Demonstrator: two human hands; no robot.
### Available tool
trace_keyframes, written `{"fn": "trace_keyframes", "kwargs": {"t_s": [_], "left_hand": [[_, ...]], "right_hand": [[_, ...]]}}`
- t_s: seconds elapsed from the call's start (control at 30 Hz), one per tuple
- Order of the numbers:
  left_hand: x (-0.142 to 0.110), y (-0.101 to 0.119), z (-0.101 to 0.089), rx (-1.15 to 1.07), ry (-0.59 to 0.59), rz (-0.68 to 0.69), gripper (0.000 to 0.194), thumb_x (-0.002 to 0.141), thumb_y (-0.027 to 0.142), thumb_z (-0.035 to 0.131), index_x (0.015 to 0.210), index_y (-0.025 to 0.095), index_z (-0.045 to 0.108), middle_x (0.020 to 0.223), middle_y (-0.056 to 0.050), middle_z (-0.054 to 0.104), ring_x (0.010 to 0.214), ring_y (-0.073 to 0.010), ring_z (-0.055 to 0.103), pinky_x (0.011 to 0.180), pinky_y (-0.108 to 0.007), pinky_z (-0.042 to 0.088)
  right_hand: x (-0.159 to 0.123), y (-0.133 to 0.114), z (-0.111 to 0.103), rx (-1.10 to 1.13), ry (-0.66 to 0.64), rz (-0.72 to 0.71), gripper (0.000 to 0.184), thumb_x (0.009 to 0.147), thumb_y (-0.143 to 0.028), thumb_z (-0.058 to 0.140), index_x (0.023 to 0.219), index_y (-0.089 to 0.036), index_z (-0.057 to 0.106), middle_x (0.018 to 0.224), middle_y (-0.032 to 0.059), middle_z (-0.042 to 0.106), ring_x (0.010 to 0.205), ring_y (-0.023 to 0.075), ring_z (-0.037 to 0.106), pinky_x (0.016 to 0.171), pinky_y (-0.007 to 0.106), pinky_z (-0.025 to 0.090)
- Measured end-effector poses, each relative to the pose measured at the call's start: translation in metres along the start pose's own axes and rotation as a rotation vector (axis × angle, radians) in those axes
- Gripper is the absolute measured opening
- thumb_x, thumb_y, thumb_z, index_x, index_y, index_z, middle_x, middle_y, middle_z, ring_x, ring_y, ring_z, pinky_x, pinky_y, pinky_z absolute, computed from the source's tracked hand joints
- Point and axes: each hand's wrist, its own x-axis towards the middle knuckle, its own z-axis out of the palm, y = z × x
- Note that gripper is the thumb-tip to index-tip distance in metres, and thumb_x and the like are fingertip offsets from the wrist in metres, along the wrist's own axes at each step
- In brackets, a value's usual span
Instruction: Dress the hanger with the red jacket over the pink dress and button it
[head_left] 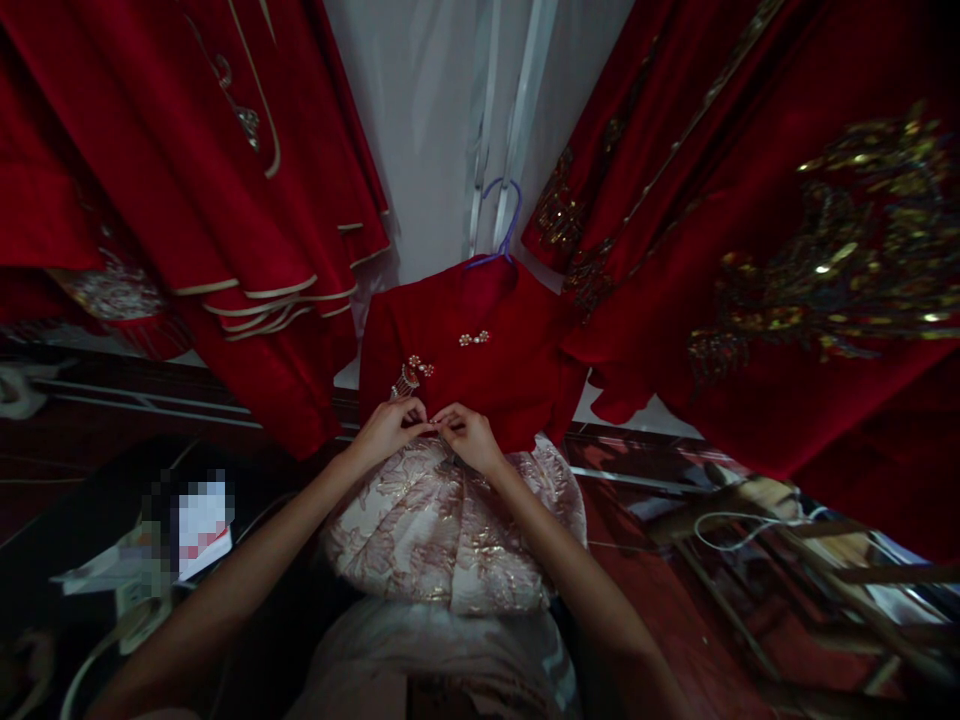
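A small red jacket [517,350] hangs from a purple hanger [513,225] in front of me, above a pale brocade skirt [457,530] with a shiny floral pattern. My left hand [394,428] and my right hand [466,435] meet at the jacket's lower front edge. Fingers of both are pinched closed, almost touching each other. Whatever small bit lies between the fingertips is too tiny to make out. Just above my left hand sits a beaded tassel ornament [409,376], and a jewelled clasp [474,339] is fixed near the collar.
Red garments with pale piping [262,230] hang at left. At right hangs a red garment with gold sequin embroidery [862,250]. A dark table [90,500] with papers and a partly blurred item stands at lower left. Wooden frames [720,580] lie at lower right.
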Motion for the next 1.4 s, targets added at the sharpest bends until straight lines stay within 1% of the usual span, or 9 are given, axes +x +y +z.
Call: {"fn": "trace_keyframes", "kwargs": {"t_s": [0.2, 0.3, 0.47, 0.57, 0.7, 0.8, 1.03, 1.27, 1.4], "left_hand": [[-0.001, 0.013, -0.004, 0.094, 0.019, 0.046, 0.018, 0.085, 0.036, 0.057, 0.08, 0.02, 0.063, 0.077, -0.002, 0.063, 0.076, -0.0156, 0.059, 0.072, -0.027, 0.045], [0.003, 0.018, -0.001, -0.001, 0.13, -0.024, 0.019, 0.084, 0.038, 0.057, 0.082, 0.02, 0.062, 0.079, -0.002, 0.064, 0.075, -0.0153, 0.059, 0.073, -0.027, 0.045], [0.025, 0.014, 0.004, -0.626, 0.323, -0.343, 0.031, 0.079, 0.044, 0.062, 0.093, 0.016, 0.064, 0.084, -0.005, 0.067, 0.072, -0.0138, 0.062, 0.071, -0.027, 0.05], [0.038, 0.014, 0.003, -1.005, 0.405, -0.43, 0.026, 0.078, 0.035, 0.066, 0.091, 0.012, 0.067, 0.09, -0.008, 0.069, 0.08, -0.0132, 0.064, 0.081, -0.027, 0.051], [0.047, 0.02, 0.003, -1.352, 0.412, -0.635, 0.008, 0.082, 0.017, 0.064, 0.084, 0.012, 0.069, 0.091, -0.007, 0.071, 0.081, -0.0092, 0.065, 0.087, -0.023, 0.049], [0.05, 0.023, 0.005, -1.482, 0.421, -0.716, 0.013, 0.086, 0.014, 0.057, 0.082, 0.014, 0.069, 0.091, -0.005, 0.072, 0.08, -0.007, 0.065, 0.084, -0.019, 0.049], [0.049, 0.022, 0.005, -1.477, 0.424, -0.623, 0.007, 0.081, 0.013, 0.063, 0.084, 0.013, 0.07, 0.093, -0.005, 0.072, 0.083, -0.0083, 0.066, 0.081, -0.017, 0.051], [0.049, 0.019, 0.009, -1.16, 0.457, -0.553, 0.018, 0.068, 0.027, 0.075, 0.08, 0.013, 0.072, 0.095, -0.008, 0.072, 0.088, -0.0136, 0.066, 0.083, -0.025, 0.05], [0.052, 0.022, 0.012, -1.081, 0.523, -0.563, 0.022, 0.061, 0.028, 0.077, 0.075, 0.013, 0.071, 0.091, -0.008, 0.073, 0.088, -0.0154, 0.066, 0.084, -0.028, 0.049]], "right_hand": [[0.001, 0.0, 0.0, 0.02, 0.009, -0.002, 0.008, 0.078, -0.019, 0.057, 0.084, -0.02, 0.062, 0.081, 0.0004, 0.068, 0.073, 0.0121, 0.063, 0.07, 0.024, 0.05], [0.001, -0.007, -0.006, 0.026, 0.021, 0.013, 0.007, 0.073, -0.02, 0.06, 0.08, -0.019, 0.058, 0.075, -0.0008, 0.064, 0.068, 0.0115, 0.059, 0.065, 0.023, 0.048], [-0.006, -0.023, -0.029, 0.123, -0.126, -0.001, 0.016, 0.068, -0.018, 0.063, 0.082, -0.019, 0.054, 0.068, -0.0041, 0.055, 0.063, 0.0096, 0.054, 0.063, 0.022, 0.044], [-0.011, -0.033, -0.043, 0.183, -0.199, -0.028, 0.017, 0.071, -0.022, 0.064, 0.084, -0.019, 0.053, 0.072, -0.0033, 0.056, 0.065, 0.0093, 0.053, 0.063, 0.022, 0.043], [-0.014, -0.042, -0.053, 0.187, -0.173, -0.028, 0.018, 0.073, -0.025, 0.065, 0.084, -0.019, 0.052, 0.073, -0.0027, 0.055, 0.066, 0.0091, 0.052, 0.061, 0.022, 0.04], [-0.014, -0.044, -0.054, 0.192, -0.165, -0.028, 0.018, 0.073, -0.024, 0.065, 0.084, -0.018, 0.051, 0.072, -0.0031, 0.053, 0.065, 0.0089, 0.051, 0.06, 0.022, 0.04], [-0.013, -0.037, -0.05, 0.212, -0.192, -0.034, 0.018, 0.074, -0.024, 0.064, 0.086, -0.019, 0.051, 0.076, -0.0025, 0.055, 0.068, 0.0089, 0.052, 0.063, 0.022, 0.041], [-0.014, -0.038, -0.048, 0.184, -0.196, -0.014, 0.018, 0.074, -0.024, 0.063, 0.086, -0.02, 0.051, 0.074, -0.0028, 0.055, 0.067, 0.0095, 0.053, 0.064, 0.022, 0.042], [-0.014, -0.039, -0.05, 0.17, -0.203, -0.009, 0.019, 0.074, -0.026, 0.063, 0.087, -0.02, 0.051, 0.076, -0.0021, 0.056, 0.069, 0.0099, 0.054, 0.064, 0.022, 0.043]]}}
